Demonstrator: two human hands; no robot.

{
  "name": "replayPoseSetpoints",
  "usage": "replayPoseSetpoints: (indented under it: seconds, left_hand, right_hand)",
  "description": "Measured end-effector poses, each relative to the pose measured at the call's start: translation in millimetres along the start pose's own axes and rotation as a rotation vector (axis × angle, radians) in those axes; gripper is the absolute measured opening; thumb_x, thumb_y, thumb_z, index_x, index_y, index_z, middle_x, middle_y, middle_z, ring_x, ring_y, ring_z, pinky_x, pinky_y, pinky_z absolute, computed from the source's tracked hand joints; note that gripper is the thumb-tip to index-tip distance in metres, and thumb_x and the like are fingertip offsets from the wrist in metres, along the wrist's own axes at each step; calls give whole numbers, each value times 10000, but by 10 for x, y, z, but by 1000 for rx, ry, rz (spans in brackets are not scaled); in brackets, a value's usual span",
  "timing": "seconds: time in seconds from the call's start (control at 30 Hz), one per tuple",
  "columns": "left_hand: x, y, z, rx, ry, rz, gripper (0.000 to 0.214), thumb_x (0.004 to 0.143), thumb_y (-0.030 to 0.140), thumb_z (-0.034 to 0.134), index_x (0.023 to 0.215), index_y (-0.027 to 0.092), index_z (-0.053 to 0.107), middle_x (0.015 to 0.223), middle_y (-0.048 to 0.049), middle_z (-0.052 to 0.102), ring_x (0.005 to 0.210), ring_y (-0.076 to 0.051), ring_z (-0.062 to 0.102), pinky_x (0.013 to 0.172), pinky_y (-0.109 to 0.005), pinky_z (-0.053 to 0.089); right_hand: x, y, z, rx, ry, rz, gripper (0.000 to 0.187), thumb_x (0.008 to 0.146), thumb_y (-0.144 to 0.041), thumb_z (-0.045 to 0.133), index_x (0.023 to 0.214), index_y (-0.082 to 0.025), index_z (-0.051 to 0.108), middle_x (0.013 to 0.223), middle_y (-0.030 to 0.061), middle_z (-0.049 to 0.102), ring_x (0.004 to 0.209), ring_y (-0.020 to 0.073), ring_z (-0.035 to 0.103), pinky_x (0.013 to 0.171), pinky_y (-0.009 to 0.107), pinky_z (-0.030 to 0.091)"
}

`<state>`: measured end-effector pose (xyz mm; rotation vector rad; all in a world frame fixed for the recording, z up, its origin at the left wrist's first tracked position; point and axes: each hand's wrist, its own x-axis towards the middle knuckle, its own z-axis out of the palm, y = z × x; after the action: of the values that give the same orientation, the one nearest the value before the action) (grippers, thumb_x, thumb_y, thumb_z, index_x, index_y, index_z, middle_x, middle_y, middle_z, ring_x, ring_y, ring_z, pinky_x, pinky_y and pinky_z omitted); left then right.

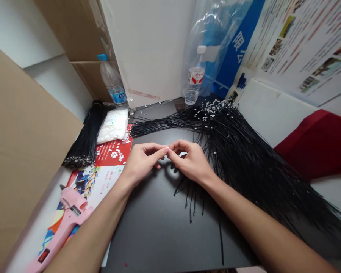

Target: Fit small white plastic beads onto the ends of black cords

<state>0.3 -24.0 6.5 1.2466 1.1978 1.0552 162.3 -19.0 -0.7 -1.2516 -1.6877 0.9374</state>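
Observation:
My left hand (pixel 144 161) and my right hand (pixel 189 159) meet above the dark grey tabletop (pixel 159 227), thumbs and index fingers pinched tip to tip. A whitish speck shows where the fingertips join, but the fingers hide most of whatever is there. Just right of my right hand spreads a large pile of thin black cords (pixel 244 159), many with small white tips. A narrower bundle of the same cords (pixel 165 123) stretches behind both hands. Left of my left hand, small white pieces (pixel 117 154) lie scattered on a red printed sheet (pixel 105 156).
A plastic bag of white pieces (pixel 113 125) lies beside another black cord bundle (pixel 86 140). A pink glue gun (pixel 69 220) rests at the left, near a cardboard panel (pixel 25 151). Two bottles (pixel 112 81) (pixel 196 76) stand at the back. Red cloth (pixel 318 144) lies right.

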Motion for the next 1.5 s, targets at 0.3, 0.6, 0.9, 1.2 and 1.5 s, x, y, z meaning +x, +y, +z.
replayPoseSetpoints:
  seconds: [0.3, 0.6, 0.9, 1.2, 1.5]
  left_hand:
    - [1, -6, 84, -237, 42, -90, 202, 676, 337, 807, 730, 156, 734, 771, -51, 675, 717, -153, 593, 453, -194, 423]
    - [-4, 36, 34, -52, 10, -2, 272, 700, 399, 787, 784, 145, 740, 784, -61, 677, 636, -146, 588, 464, -226, 448]
    - [-38, 27, -5, 501, 61, 204, 144, 849, 261, 618, 782, 206, 733, 738, -35, 728, 575, -165, 591, 542, -260, 389]
    - [-15, 19, -7, 373, 38, 20, 176, 813, 338, 641, 766, 184, 711, 704, -28, 692, 441, -121, 469, 465, -252, 343]
    - [-36, -7, -33, 689, 31, 236, 150, 856, 228, 581, 754, 224, 691, 716, -35, 693, 577, -183, 521, 591, -292, 346]
  right_hand:
    - [-10, -32, 54, 89, 33, -34, 112, 784, -264, 603, 757, -158, 628, 681, 9, 664, 578, 94, 557, 544, 203, 423]
    - [-5, 6, 55, 38, 50, 10, 143, 779, -292, 605, 750, -156, 635, 655, 4, 630, 572, 96, 541, 521, 203, 394]
    - [-8, 11, 65, -51, -15, 59, 123, 753, -263, 577, 720, -155, 626, 609, -8, 620, 512, 87, 518, 505, 206, 390]
    - [9, 2, 74, -83, -8, 59, 132, 757, -264, 578, 722, -156, 645, 609, 0, 635, 518, 92, 532, 500, 201, 386]
    - [6, 14, 52, -171, -109, 56, 110, 775, -227, 576, 722, -156, 642, 578, -24, 607, 499, 83, 502, 516, 205, 372]
